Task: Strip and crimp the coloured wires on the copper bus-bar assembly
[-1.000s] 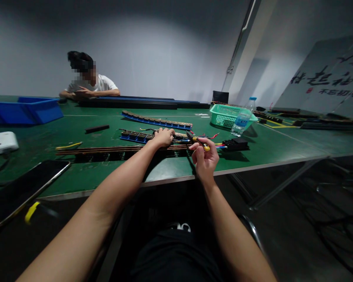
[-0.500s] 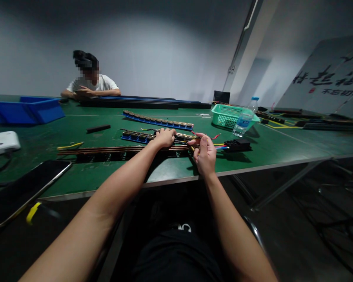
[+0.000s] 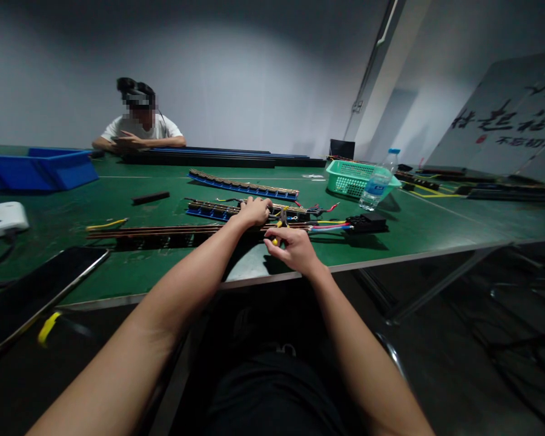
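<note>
My left hand (image 3: 254, 212) lies over the middle of a short blue strip with metal rails (image 3: 209, 209), its fingers curled down onto it. Closed around the yellow handles of a pair of pliers (image 3: 283, 216) is my right hand (image 3: 296, 247), just right of the left one. The pliers' jaws point up beside loose wire ends; whether they grip a wire I cannot tell. Nearer me runs a long black strip with copper-coloured rails (image 3: 172, 232). Coloured wires link its right end to a black block (image 3: 367, 223).
Behind lies a second blue strip (image 3: 240, 184). A green basket (image 3: 340, 180) and water bottle (image 3: 376, 188) stand right; a blue bin (image 3: 40, 171), black bar (image 3: 151, 198) and phone (image 3: 40, 290) lie left. Across the green table (image 3: 440, 227) sits a person (image 3: 140, 130).
My right hand has moved left and turned, bringing the pliers close to my left hand. The left hand stays on the blue strip.
</note>
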A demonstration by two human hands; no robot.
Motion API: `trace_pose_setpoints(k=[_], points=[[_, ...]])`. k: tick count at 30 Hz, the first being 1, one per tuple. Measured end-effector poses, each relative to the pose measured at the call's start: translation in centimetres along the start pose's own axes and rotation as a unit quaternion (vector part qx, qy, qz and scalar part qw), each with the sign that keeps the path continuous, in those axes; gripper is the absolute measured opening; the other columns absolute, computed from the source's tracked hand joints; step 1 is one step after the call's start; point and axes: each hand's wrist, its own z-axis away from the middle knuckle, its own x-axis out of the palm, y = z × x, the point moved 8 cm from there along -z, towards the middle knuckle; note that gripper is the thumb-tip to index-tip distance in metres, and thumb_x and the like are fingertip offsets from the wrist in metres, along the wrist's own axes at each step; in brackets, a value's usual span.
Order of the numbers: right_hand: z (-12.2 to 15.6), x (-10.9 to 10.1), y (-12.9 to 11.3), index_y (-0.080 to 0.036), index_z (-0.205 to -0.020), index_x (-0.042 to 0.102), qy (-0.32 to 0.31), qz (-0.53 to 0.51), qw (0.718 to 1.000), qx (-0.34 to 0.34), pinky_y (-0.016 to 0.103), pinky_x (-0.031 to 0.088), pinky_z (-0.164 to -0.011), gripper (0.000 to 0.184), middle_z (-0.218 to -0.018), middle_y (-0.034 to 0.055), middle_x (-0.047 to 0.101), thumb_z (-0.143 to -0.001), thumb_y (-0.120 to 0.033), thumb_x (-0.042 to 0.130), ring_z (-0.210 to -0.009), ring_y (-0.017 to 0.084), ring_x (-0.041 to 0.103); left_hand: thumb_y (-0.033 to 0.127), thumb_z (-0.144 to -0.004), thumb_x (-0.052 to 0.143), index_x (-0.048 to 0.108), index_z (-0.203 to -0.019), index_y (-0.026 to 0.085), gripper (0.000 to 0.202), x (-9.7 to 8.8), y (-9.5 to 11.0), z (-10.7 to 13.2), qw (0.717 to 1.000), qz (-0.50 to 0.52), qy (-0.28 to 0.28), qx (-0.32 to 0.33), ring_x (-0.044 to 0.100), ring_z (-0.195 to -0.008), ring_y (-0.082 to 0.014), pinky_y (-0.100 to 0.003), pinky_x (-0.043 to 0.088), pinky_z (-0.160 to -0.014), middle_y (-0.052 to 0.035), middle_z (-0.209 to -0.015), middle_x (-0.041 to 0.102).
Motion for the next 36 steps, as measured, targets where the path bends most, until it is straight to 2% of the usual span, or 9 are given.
trace_pose_setpoints(k=[3,6,9,12,15,19,23,30,36], points=[[0.0,-0.4,0.1,-0.018,-0.090,0.072,0.010,-0.002,1.000,0.011,0.024,0.039,-0.057,0.018,-0.071,0.0004,0.067,-0.087,-0.034,0.065,-0.055,0.009,0.050,0.027,-0.100,0.036,0.055,-0.136,0.027,0.041,-0.1,0.1,0.1,1.000,-0.002,-0.003,0.001,0.043,-0.131,-0.0348,-0.056,0.040,-0.105,-0.0102,-0.145,0.053],[0.6,-2.4,1.5,-0.019,-0.107,0.067,0.113,-0.099,0.985,0.080,0.023,0.033,-0.048,0.028,-0.075,-0.0008,0.066,-0.093,-0.041,0.059,-0.048,0.007,0.041,0.027,-0.100,0.035,0.056,-0.134,0.027,0.040,-0.2,0.2,0.3,1.000,0.000,-0.001,0.003,0.044,-0.131,-0.0347,-0.055,0.040,-0.104,-0.0101,-0.144,0.054],[1.7,-4.9,2.3,-0.022,-0.119,0.059,0.230,-0.189,0.950,0.092,0.022,0.031,-0.042,0.034,-0.081,-0.0007,0.067,-0.095,-0.046,0.055,-0.044,0.005,0.040,0.027,-0.100,0.035,0.057,-0.133,0.027,0.040,-0.3,0.2,0.3,1.000,0.000,0.004,0.009,0.045,-0.130,-0.0351,-0.057,0.040,-0.104,-0.0105,-0.142,0.055],[2.8,-8.0,2.5,-0.023,-0.119,0.058,0.340,-0.188,0.919,0.070,0.020,0.030,-0.040,0.034,-0.082,-0.0008,0.066,-0.096,-0.049,0.055,-0.043,0.004,0.039,0.029,-0.100,0.035,0.056,-0.134,0.027,0.040,-0.2,0.2,0.2,1.000,-0.008,0.006,0.011,0.045,-0.130,-0.0361,-0.057,0.040,-0.104,-0.0112,-0.143,0.055],[3.4,-10.6,3.4,-0.024,-0.120,0.057,0.400,-0.157,0.901,0.064,0.020,0.030,-0.040,0.038,-0.085,-0.0001,0.065,-0.095,-0.051,0.055,-0.043,0.003,0.038,0.030,-0.100,0.034,0.056,-0.134,0.026,0.041,-0.2,0.2,0.1,1.000,-0.012,0.009,0.012,0.045,-0.130,-0.0368,-0.058,0.040,-0.104,-0.0121,-0.143,0.054],[3.8,-12.6,6.4,-0.023,-0.121,0.054,0.416,-0.153,0.891,0.098,0.019,0.028,-0.036,0.043,-0.086,-0.0008,0.064,-0.094,-0.057,0.054,-0.039,0.001,0.036,0.029,-0.099,0.034,0.056,-0.134,0.025,0.041,-0.4,0.3,0.2,1.000,-0.015,0.007,0.010,0.045,-0.130,-0.0364,-0.057,0.040,-0.103,-0.0124,-0.143,0.055],[3.9,-12.8,8.3,-0.023,-0.121,0.051,0.404,-0.169,0.891,0.114,0.019,0.028,-0.035,0.049,-0.089,-0.0009,0.065,-0.091,-0.061,0.056,-0.037,0.001,0.037,0.028,-0.099,0.034,0.057,-0.134,0.025,0.042,-0.4,0.4,0.3,1.000,-0.016,0.006,0.009,0.045,-0.129,-0.0363,-0.056,0.041,-0.103,-0.0121,-0.142,0.055],[3.4,-12.8,8.3,-0.024,-0.120,0.050,0.393,-0.128,0.905,0.095,0.019,0.036,-0.041,0.048,-0.095,0.0017,0.065,-0.089,-0.060,0.059,-0.048,0.004,0.043,0.029,-0.099,0.033,0.058,-0.132,0.026,0.042,-0.5,0.2,0.1,1.000,-0.020,0.007,0.008,0.045,-0.128,-0.0364,-0.054,0.041,-0.102,-0.0121,-0.142,0.055],[4.0,-13.1,8.7,-0.024,-0.120,0.050,0.418,-0.155,0.889,0.105,0.019,0.029,-0.035,0.050,-0.094,0.0011,0.067,-0.090,-0.063,0.056,-0.039,0.000,0.035,0.030,-0.098,0.034,0.057,-0.132,0.027,0.041,-0.5,0.1,0.1,1.000,-0.018,0.004,0.003,0.045,-0.128,-0.0354,-0.053,0.042,-0.102,-0.0108,-0.142,0.055]])
